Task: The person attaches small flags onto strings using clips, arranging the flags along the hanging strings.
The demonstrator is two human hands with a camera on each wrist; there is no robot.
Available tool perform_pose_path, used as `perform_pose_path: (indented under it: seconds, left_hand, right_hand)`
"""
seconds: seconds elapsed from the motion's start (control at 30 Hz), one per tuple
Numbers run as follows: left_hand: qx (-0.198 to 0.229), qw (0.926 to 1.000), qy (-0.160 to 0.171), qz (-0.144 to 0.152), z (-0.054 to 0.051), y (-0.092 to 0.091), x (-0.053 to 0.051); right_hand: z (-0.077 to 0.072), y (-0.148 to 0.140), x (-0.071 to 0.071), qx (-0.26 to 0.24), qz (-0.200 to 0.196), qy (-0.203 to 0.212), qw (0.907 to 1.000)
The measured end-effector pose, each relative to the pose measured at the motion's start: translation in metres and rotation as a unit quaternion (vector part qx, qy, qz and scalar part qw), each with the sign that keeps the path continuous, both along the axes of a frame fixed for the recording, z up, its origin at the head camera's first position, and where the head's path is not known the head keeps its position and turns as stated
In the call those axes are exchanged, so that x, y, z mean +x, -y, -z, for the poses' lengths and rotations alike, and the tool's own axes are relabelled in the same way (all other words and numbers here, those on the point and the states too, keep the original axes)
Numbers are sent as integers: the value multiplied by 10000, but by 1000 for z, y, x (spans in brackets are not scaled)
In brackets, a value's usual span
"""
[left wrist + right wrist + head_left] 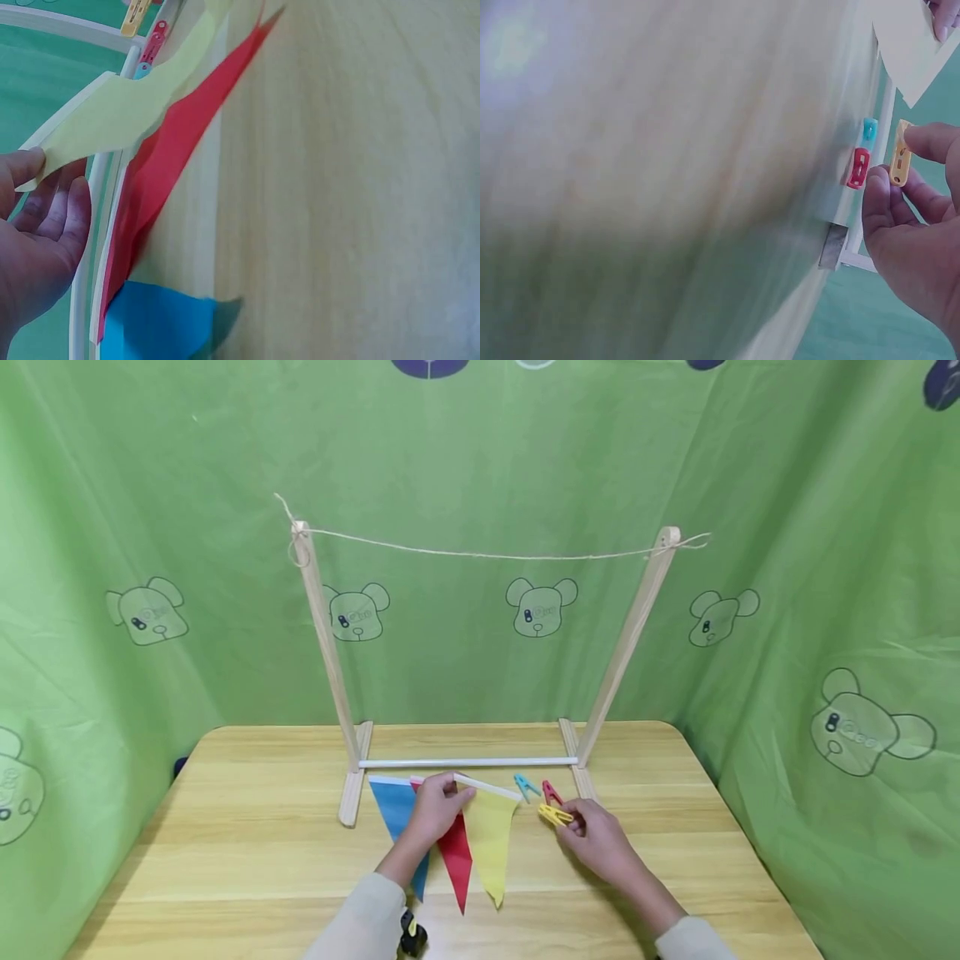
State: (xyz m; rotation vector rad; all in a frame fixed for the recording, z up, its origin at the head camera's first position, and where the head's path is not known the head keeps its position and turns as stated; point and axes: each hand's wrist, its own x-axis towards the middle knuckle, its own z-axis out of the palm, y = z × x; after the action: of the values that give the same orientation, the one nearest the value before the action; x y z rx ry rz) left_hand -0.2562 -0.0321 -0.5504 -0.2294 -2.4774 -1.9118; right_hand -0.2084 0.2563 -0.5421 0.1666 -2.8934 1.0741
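My left hand (pixel 435 810) pinches the white top edge of a yellow triangular pennant (pixel 489 839) at its left corner. In the left wrist view this pennant (pixel 112 116) is lifted off the table. Beneath and beside it lie a red pennant (pixel 455 852) and a blue pennant (pixel 393 806), both partly covered by the hand. Between thumb and fingers, my right hand (pixel 600 839) holds a yellow clothespin (pixel 555 815). Close by on the table lie a red clothespin (pixel 551 792) and a blue clothespin (pixel 527 787); the right wrist view shows the yellow clothespin (pixel 901 154) raised beside them.
Behind the hands stands a wooden frame with a left post (pixel 326 643), a right post (pixel 630 643) and a white crossbar (pixel 468 762). A twine line (pixel 465 555) sags slightly between the post tops. Green curtain (pixel 450 677) surrounds the wooden table (pixel 247 827). A small black object (pixel 412 935) sits by the left sleeve.
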Motion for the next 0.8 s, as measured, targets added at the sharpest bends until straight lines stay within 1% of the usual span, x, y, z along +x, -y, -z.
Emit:
perform_pose_path:
  seconds: [0.23, 0.4, 0.6, 0.7, 0.8]
  left_hand:
    - [204, 9997, 24, -102, -5, 0, -1]
    - [257, 9996, 14, -82, -10, 0, -1]
    - [318, 9994, 33, -110, -13, 0, -2]
    - [324, 9993, 99, -126, -17, 0, -2]
    - [319, 9993, 85, -159, -20, -1, -3]
  right_hand:
    - [-9, -1, -4, -336, -49, -50, 9994]
    - [-15, -1, -6, -533, -39, -182, 9984]
    - [-22, -2, -10, -485, -28, -459, 9978]
    - [-26, -2, -12, -479, -32, -509, 9975]
    - [-30, -2, -14, -458, -41, -541, 9975]
